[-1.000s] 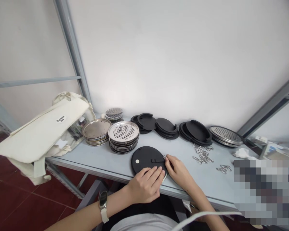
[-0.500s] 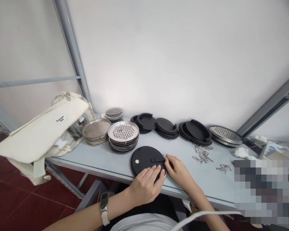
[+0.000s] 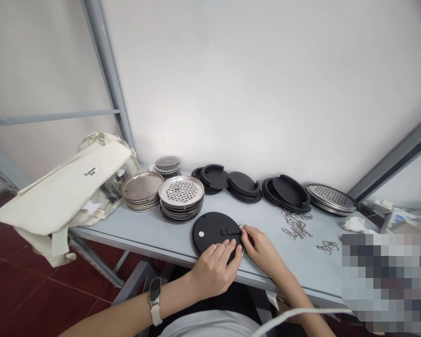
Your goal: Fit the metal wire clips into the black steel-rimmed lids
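Note:
A round black disc (image 3: 212, 224) lies near the table's front edge, with a white dot and a slotted strip on its upper face. My left hand (image 3: 215, 269) rests flat across the disc's near part, fingers stretched out. At the disc's right edge, my right hand (image 3: 261, 248) pinches a small metal wire clip (image 3: 241, 227) by the end of the strip. Part of the clip is hidden by the fingertips. More wire clips (image 3: 296, 225) lie in a loose heap to the right, with a smaller group (image 3: 327, 247) nearer the front.
Behind the disc stand stacked perforated metal grater discs (image 3: 181, 192) and plain metal discs (image 3: 142, 186). Black round holders (image 3: 243, 183) line the wall, and oval metal graters (image 3: 331, 196) lie farther right. A cream bag (image 3: 63, 187) overhangs the left end. A white cable (image 3: 301, 311) crosses below.
The view has shifted slightly. Both hands keep nearly the same places on the disc and at the clip, with no other clear change.

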Available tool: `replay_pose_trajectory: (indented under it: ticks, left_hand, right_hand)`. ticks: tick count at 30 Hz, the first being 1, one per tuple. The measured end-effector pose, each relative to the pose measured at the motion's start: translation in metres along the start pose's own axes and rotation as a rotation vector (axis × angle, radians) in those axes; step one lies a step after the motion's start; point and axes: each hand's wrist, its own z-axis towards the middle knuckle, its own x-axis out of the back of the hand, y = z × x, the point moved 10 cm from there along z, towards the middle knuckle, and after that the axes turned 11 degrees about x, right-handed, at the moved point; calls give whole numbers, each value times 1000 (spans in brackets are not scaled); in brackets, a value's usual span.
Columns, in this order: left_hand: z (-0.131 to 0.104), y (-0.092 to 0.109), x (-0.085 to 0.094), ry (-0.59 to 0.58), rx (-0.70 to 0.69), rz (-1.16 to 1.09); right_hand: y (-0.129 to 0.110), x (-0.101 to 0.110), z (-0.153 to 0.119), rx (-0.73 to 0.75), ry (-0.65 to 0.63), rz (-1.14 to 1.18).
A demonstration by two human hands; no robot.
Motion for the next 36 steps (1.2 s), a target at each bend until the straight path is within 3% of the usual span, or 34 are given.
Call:
replay_pose_trajectory:
  ticks: [17,30,36]
  left_hand:
    - [6,-10,-6,-56,78,-27]
    - [-2,-6,10,40,-40,-209]
    - [-4,0,10,51,-99,-140]
  right_hand:
    - [-11,0,0,27,-22,26]
    - [-1,6,0,-37,68,65]
    - [3,5,-1,-53,41,99]
